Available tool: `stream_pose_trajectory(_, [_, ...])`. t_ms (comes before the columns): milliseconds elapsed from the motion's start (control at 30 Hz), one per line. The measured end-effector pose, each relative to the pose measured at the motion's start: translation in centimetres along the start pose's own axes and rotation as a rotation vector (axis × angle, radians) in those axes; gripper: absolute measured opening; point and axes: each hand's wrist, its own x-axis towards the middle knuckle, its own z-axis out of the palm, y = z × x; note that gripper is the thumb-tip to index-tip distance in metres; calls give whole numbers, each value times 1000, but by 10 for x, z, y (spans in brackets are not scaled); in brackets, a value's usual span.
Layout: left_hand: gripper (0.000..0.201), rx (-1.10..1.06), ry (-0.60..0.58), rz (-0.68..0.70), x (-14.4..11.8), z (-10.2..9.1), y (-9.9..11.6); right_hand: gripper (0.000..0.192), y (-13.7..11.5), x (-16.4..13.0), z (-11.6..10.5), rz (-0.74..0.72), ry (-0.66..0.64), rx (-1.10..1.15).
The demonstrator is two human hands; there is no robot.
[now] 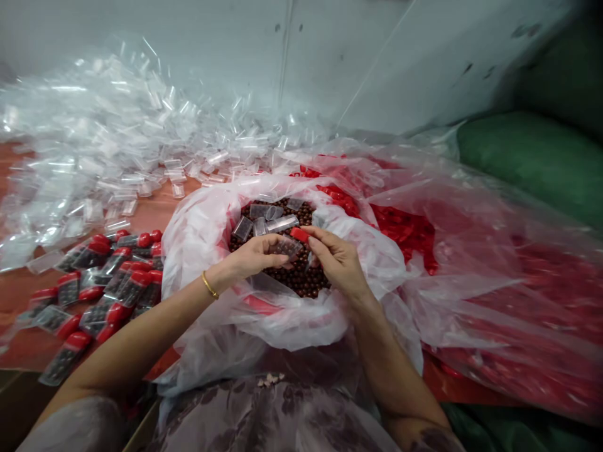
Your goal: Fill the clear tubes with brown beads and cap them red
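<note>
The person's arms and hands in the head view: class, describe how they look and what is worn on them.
Both forearms are bare, with no sleeves and no gloves. The left hand has a thin gold bangle at the wrist. The right hand wears nothing that shows; no rings can be made out.

Bag of beads (301,276) centre; filled tubes (94,282) left, empty tubes (117,138) behind

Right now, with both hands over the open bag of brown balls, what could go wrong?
1. The left hand holds a small clear plastic tube while the right hand presses a red cap onto it; a slip might spill brown balls.
2. The thin white plastic bag sags at its rim, so balls could roll out.
3. Empty clear tubes lying on the balls may get buried.
</note>
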Motion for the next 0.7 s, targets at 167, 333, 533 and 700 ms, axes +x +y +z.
stream_pose_trajectory(167, [43,-27,89,50,-2,-1,0,36,1,2,3,-100,44,-195])
stream_pose_trajectory(333, [38,-132,260,168,-6,-1,5,27,-10,8,3,-22,-334,-791])
stream_pose_trajectory(533, [35,-197,234,136,-10,-2,7,23,-16,14,10,-25,-550,-1167])
stream_pose_trajectory(700, [34,-261,192,127,-9,-3,5,29,-1,19,-1,0,-220,-564])
